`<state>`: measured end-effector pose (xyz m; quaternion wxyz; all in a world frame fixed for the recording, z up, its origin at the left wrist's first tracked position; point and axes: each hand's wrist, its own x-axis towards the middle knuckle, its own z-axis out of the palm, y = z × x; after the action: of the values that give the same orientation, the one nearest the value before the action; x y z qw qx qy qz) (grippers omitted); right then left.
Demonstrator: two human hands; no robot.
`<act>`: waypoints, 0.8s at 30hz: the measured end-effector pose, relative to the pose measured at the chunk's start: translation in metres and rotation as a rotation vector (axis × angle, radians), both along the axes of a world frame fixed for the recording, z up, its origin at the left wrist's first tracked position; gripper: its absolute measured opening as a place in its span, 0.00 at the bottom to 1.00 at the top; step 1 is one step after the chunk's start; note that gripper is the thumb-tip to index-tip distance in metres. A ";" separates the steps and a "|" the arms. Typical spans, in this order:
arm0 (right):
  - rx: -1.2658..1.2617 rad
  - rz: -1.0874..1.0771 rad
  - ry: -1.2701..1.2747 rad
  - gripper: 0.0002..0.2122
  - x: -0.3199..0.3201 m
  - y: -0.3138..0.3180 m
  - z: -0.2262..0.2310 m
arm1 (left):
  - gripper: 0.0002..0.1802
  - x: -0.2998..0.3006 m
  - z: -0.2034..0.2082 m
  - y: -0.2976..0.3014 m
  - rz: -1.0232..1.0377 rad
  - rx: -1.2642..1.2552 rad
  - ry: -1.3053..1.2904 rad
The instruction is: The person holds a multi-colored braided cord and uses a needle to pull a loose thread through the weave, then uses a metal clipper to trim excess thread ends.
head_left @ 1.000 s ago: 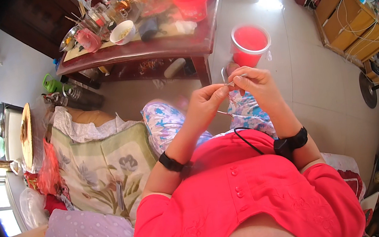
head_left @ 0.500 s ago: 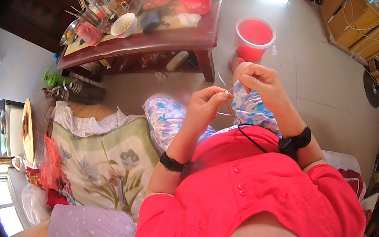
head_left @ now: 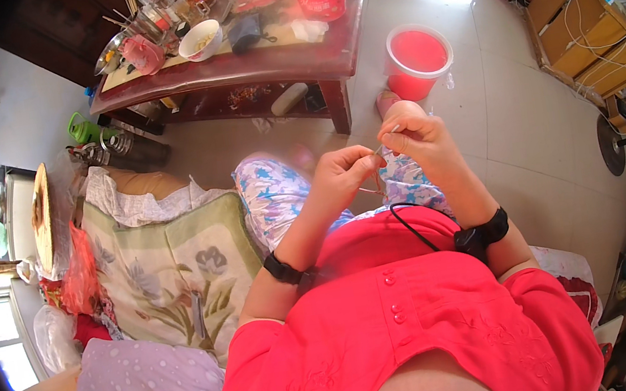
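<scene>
Both hands meet above my knees, close together with the fingertips pinched. My left hand [head_left: 342,175] is closed on a thin whitish strand [head_left: 381,148], which runs to the pinched fingers of my right hand [head_left: 417,135]. Whether it is thread or wire, I cannot make out. Below the left fingers hang thin brownish strands [head_left: 378,183], and a pale thin length sticks out there too. A black cord [head_left: 407,218] curves over my red shirt towards my right wrist. Each wrist wears a black band.
Ahead stands a dark red table [head_left: 262,69] with a red bucket [head_left: 321,0], a white bowl [head_left: 200,44] and several jars. A second red bucket [head_left: 412,88] with a white rim is on the floor. At left lies a flowered cushion [head_left: 176,256]; at right, a wooden cabinet [head_left: 574,19].
My right hand has moved left and slightly down towards the left hand. The whitish strand, which stood up loose from my left fingers, is now pinched by the right hand too.
</scene>
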<state>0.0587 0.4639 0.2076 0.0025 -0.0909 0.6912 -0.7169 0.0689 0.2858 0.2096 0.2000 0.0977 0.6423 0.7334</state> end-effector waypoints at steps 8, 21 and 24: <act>-0.153 0.050 -0.047 0.05 -0.008 0.012 -0.005 | 0.12 -0.001 -0.003 -0.006 -0.040 -0.024 -0.100; 0.018 0.229 -0.202 0.10 0.003 0.001 0.011 | 0.13 -0.001 -0.013 -0.007 -0.047 0.021 -0.175; -0.008 0.071 -0.157 0.08 -0.004 0.006 0.000 | 0.14 0.000 -0.003 -0.006 -0.111 0.081 -0.266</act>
<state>0.0551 0.4696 0.2072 0.0816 -0.0589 0.6823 -0.7241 0.0688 0.2799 0.2063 0.3194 0.0432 0.5736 0.7531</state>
